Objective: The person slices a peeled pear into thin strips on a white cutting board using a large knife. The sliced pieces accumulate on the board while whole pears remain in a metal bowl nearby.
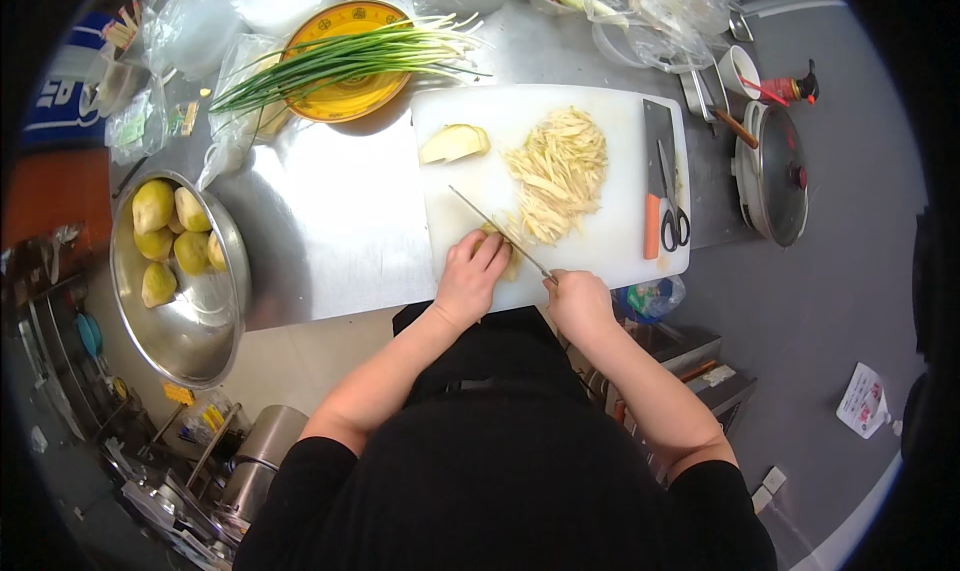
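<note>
On a white plastic cutting board (465, 203), my left hand (471, 267) presses down a pale piece of peeled vegetable (513, 265) with curled fingers. My right hand (581, 301) grips a kitchen knife (499, 230); its blade runs beside the left fingertips, at the piece. A heap of pale yellow shreds (562, 173) lies just beyond the blade. Farther up the board rests a cut pale chunk (454, 143), its flat faces showing. Most of the piece under my left hand is hidden, and the knife's handle is inside my right fist.
A cleaver (651, 222) with an orange handle and black-handled scissors (667, 203) lie along the board's right side. Scallions (345, 61) cross a yellow plate (382, 95). A steel bowl (176, 350) holds several peeled vegetables (192, 253) at left. A lidded pan (780, 177) stands right.
</note>
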### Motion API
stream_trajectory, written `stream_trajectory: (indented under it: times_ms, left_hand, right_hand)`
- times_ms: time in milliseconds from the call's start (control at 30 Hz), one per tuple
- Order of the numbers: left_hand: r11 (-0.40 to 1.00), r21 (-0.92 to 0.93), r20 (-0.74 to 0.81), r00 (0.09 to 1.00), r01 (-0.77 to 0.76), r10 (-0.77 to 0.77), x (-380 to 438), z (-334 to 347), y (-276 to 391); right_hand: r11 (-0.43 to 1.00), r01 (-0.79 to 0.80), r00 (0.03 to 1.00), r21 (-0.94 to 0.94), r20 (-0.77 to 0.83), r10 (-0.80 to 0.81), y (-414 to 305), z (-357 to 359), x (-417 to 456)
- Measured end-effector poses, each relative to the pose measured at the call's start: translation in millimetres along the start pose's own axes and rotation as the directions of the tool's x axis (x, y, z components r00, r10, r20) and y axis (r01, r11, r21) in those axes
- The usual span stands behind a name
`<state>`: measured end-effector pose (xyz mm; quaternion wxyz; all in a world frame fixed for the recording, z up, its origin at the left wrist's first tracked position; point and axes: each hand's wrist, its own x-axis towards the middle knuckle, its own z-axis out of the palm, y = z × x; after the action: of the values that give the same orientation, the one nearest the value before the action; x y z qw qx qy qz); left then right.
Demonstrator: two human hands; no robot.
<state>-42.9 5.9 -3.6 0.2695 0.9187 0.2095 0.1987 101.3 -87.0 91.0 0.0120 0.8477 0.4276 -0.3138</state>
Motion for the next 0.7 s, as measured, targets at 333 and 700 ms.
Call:
stream_trajectory:
  times_ms: [333,700]
  left_hand:
    - [0.999,-0.021,-0.052,0.998,-0.025,0.024,-0.5,-1.0,-3.2]
    - [0.999,-0.021,-0.095,0.995,-0.034,0.031,2.0,0.0,-3.2]
  right_hand:
    - [0.999,0.031,0.999,0.011,-0.025,-0.031,-4.2,-5.9,8.0]
    - [0.999,0.047,0.998,0.014,-0.032,-0.047,-4.9,-2.2,18.2]
